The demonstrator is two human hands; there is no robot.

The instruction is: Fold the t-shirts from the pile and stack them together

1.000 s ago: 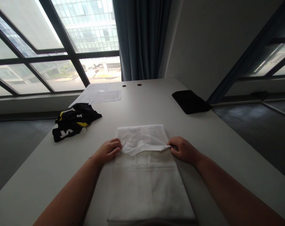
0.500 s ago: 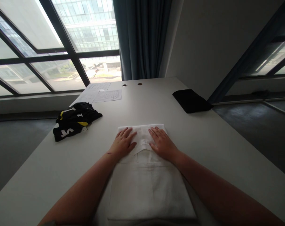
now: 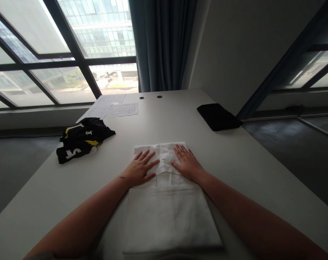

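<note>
A white folded garment point(image 3: 169, 216) lies lengthwise on the table in front of me, its exact kind unclear. Across its far part runs a folded-over section with a curved edge. My left hand point(image 3: 141, 168) rests flat on the left side of that far part, fingers spread. On the right side, my right hand point(image 3: 188, 164) presses down with its fingers stretched toward the far edge. Between the two hands a strip of wrinkled white cloth shows. The near end of the garment reaches the bottom of the view.
The white table point(image 3: 164, 124) extends to a blue curtain point(image 3: 162, 47). A crumpled black garment with yellow and white marks point(image 3: 84, 139) lies at the left edge. Papers point(image 3: 122, 110) are behind it. A folded black cloth point(image 3: 219, 116) lies at the right.
My left hand has slid slightly down the cloth and its fingers have spread wider. My right hand has shifted a little, and the gap between the hands has widened.
</note>
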